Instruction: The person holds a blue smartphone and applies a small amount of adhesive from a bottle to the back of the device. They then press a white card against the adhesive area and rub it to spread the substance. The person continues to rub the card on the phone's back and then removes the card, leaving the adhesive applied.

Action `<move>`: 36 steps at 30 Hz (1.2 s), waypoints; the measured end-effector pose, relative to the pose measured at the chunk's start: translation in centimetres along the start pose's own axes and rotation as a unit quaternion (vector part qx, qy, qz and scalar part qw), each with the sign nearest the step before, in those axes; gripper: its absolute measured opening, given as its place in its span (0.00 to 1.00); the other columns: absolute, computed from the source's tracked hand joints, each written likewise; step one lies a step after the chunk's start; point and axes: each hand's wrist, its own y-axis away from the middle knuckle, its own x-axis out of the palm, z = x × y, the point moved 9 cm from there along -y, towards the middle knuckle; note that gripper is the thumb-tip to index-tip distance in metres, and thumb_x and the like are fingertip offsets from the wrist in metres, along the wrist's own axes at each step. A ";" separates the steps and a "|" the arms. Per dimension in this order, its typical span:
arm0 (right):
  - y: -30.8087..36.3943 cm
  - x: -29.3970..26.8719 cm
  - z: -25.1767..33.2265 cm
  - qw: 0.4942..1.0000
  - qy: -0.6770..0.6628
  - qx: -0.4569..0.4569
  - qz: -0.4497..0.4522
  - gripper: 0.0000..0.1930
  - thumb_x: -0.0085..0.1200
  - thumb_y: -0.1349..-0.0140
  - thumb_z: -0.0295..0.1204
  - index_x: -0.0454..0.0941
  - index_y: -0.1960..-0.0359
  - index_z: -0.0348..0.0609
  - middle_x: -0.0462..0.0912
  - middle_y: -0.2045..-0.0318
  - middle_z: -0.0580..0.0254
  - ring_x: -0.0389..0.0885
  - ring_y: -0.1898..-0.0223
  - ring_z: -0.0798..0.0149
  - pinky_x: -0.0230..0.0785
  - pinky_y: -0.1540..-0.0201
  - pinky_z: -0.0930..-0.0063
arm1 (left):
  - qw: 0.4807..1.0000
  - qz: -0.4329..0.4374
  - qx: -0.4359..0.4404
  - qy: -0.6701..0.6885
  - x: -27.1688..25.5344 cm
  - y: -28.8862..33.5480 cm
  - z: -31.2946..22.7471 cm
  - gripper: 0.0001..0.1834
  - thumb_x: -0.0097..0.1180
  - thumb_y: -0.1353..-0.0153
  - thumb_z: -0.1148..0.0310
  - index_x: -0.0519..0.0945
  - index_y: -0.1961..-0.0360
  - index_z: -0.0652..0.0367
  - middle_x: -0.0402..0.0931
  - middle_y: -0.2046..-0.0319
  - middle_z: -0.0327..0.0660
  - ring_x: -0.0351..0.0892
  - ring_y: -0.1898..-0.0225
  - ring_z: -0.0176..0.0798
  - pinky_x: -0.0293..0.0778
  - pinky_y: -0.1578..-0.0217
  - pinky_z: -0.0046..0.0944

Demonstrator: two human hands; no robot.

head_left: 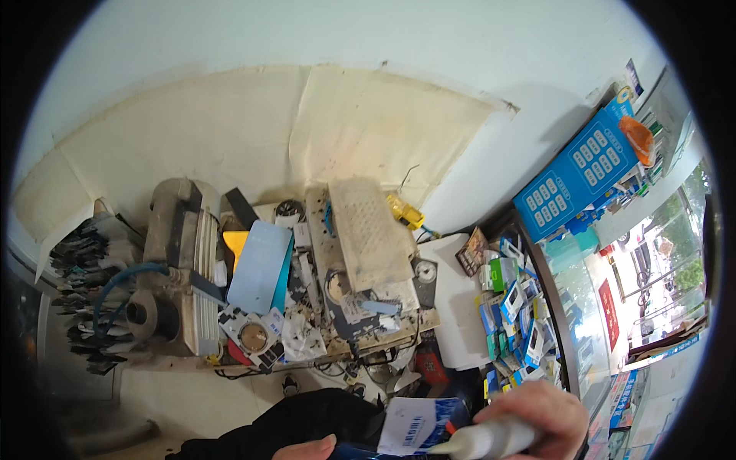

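At the lower right, my right hand (537, 414) is closed around a white squeeze bottle (502, 437). The bottle lies nearly level, its tapered nozzle pointing left. Only the thumb and a bit of my left hand (308, 448) show at the bottom edge. That thumb presses beside a dark, glossy, bluish object (359, 453), mostly cut off by the frame, so its kind is unclear. Between my hands is a white and blue printed card or packet (414, 424), just above the nozzle. What supports it is hidden.
Ahead stands a cluttered, dirty workbench (422, 318) with a grimy motor-like machine (172, 268), a light-blue sheet (259, 264) and a yellow tool (405, 212). Small boxes (521, 330) crowd a case at right, below a blue panel (575, 172). Cables hang under the bench.
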 end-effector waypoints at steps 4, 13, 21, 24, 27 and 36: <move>-1.5 -3.1 -3.4 0.996 0.008 0.034 -0.080 0.29 0.73 0.55 0.22 0.78 0.48 0.30 0.82 0.55 0.50 0.80 0.53 0.59 0.69 0.47 0.67 | 0.981 0.061 0.043 0.178 1.4 -0.8 -1.2 0.50 0.33 0.34 0.29 0.69 0.39 0.73 0.79 0.54 0.55 0.84 0.56 0.49 0.82 0.58 0.44; -13.7 -0.7 -26.1 0.975 0.039 0.118 -0.184 0.24 0.70 0.48 0.30 0.75 0.49 0.38 0.85 0.59 0.61 0.83 0.57 0.67 0.73 0.55 0.74 | 0.989 0.010 0.022 0.149 2.2 0.5 -1.2 0.57 0.32 0.38 0.24 0.65 0.37 0.76 0.78 0.58 0.54 0.82 0.60 0.48 0.79 0.59 0.42; -14.5 2.3 -29.5 0.962 0.192 0.118 -0.152 0.28 0.68 0.47 0.28 0.72 0.44 0.38 0.85 0.57 0.52 0.84 0.56 0.63 0.75 0.55 0.74 | 0.976 -0.011 0.040 0.213 0.9 0.8 -0.8 0.57 0.29 0.39 0.22 0.66 0.37 0.73 0.80 0.59 0.56 0.84 0.59 0.51 0.81 0.60 0.48; -10.9 -0.1 -21.6 0.980 0.074 0.010 -0.187 0.26 0.66 0.43 0.28 0.71 0.43 0.35 0.83 0.56 0.52 0.82 0.54 0.61 0.75 0.56 0.71 | 0.997 -0.068 0.008 0.034 -0.4 0.5 -0.7 0.55 0.33 0.38 0.24 0.65 0.35 0.71 0.79 0.55 0.58 0.84 0.57 0.54 0.81 0.59 0.50; -4.0 2.1 -17.4 0.966 -0.192 0.174 0.030 0.21 0.64 0.38 0.30 0.74 0.47 0.34 0.83 0.62 0.62 0.79 0.63 0.70 0.73 0.62 0.75 | 0.992 -0.041 0.014 0.119 0.5 -0.8 -0.4 0.45 0.36 0.31 0.35 0.57 0.29 0.65 0.74 0.44 0.55 0.77 0.46 0.51 0.73 0.45 0.49; 2.9 9.6 -12.8 0.872 -0.368 0.168 0.275 0.07 0.63 0.36 0.30 0.82 0.66 0.38 0.82 0.76 0.62 0.80 0.73 0.69 0.66 0.73 0.73 | 0.975 0.028 -0.071 0.207 1.5 -4.2 0.9 0.36 0.38 0.28 0.46 0.64 0.35 0.69 0.72 0.42 0.53 0.77 0.45 0.44 0.74 0.46 0.42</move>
